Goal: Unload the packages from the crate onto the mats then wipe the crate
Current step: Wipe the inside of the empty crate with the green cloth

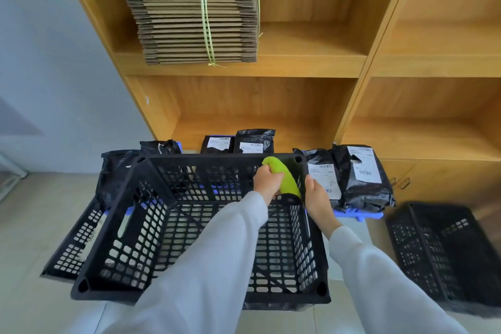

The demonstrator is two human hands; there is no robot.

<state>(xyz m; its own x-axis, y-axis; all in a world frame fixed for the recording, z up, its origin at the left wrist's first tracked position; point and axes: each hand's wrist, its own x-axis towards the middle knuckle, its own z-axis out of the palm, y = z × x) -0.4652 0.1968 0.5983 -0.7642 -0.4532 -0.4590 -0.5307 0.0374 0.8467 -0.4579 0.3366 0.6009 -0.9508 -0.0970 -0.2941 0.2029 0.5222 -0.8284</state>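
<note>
A black perforated plastic crate (141, 228) sits in front of me with nothing inside it. My left hand (267, 183) reaches in and grips a yellow-green cloth (283, 176), which is pressed against the inside of the crate's right wall near the far right corner. My right hand (318, 198) holds the top rim of that right wall from outside. Black packages with white labels (360, 173) lie on blue mats (363, 215) behind and to the right of the crate. More black packages (253, 142) stand along the far side, and one (113, 171) lies at the left.
A second black crate (444, 255) stands on the floor at the right. A flat black perforated panel (73, 247) lies under the left of my crate. Wooden shelving (271, 68) rises behind, holding a tied bundle of flattened cardboard boxes (195, 22).
</note>
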